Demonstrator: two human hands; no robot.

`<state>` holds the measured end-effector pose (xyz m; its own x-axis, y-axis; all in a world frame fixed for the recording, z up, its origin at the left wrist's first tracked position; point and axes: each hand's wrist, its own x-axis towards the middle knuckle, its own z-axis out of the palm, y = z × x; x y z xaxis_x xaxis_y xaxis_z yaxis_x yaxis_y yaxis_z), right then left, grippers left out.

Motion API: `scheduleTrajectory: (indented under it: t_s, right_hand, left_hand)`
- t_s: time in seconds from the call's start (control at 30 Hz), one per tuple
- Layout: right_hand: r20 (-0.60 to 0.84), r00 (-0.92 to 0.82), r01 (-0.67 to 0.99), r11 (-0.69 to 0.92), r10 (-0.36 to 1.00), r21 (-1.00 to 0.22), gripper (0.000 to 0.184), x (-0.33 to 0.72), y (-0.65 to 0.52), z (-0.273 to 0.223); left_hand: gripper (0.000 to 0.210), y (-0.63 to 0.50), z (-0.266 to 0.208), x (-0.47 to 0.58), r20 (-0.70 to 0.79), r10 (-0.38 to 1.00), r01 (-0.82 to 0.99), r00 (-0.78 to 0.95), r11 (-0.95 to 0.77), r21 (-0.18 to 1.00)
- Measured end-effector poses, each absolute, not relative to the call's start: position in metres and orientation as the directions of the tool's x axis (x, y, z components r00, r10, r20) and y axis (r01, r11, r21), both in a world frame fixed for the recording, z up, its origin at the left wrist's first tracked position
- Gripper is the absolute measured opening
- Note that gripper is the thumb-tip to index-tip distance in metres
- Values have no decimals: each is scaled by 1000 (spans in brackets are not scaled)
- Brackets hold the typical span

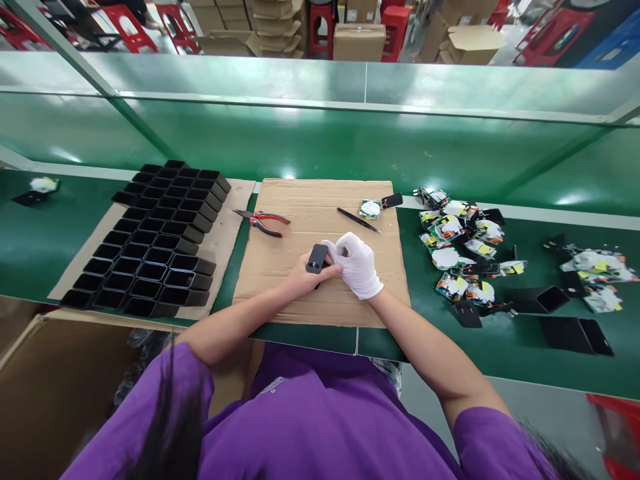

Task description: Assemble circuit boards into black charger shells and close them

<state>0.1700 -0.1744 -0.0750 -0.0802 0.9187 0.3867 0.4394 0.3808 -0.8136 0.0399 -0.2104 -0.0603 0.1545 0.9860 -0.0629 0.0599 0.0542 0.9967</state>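
Observation:
Over the cardboard sheet (280, 287), my bare left hand (303, 275) is closed around a small black plastic piece (317, 257) with a slot near its lower end. My right hand (356, 265), in a white glove, has thumb and forefinger bent together at the right side of this piece. Whether those fingertips grip anything is hidden. Behind the hands lie black tweezers (359, 221) and a circuit board (371, 209) wired to a black end cap (392, 201). Red-and-black-handled pliers (263, 222) rest at the sheet's upper left.
Rows of open black housings (153, 255) stand on cardboard at left. Heaped circuit boards (450, 230) lie at right, with more boards (600, 267) and black housings (575, 333) beyond. A green panel (320, 143) rises behind the bench. A cardboard box (60, 373) stands below left.

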Motion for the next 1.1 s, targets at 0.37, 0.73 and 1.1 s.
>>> scheduleTrajectory:
  t_s: [0.37,0.73,1.1]
  right_hand:
    - [387,-82,292,393,919,-872,59,198,-169,-54]
    - [629,-507,286,803,589,-522,69,181,-190,-61]
    - [712,-471,208,850,521,-485,54,172,-207,-56]
  left_hand:
    - [62,-201,-38,41,-434,882,-487,182,465,739]
    - [80,-202,-47,28,-458,853,-501,250,518,693]
    - [81,-206,-74,28,-243,968,-153,58,250,956]
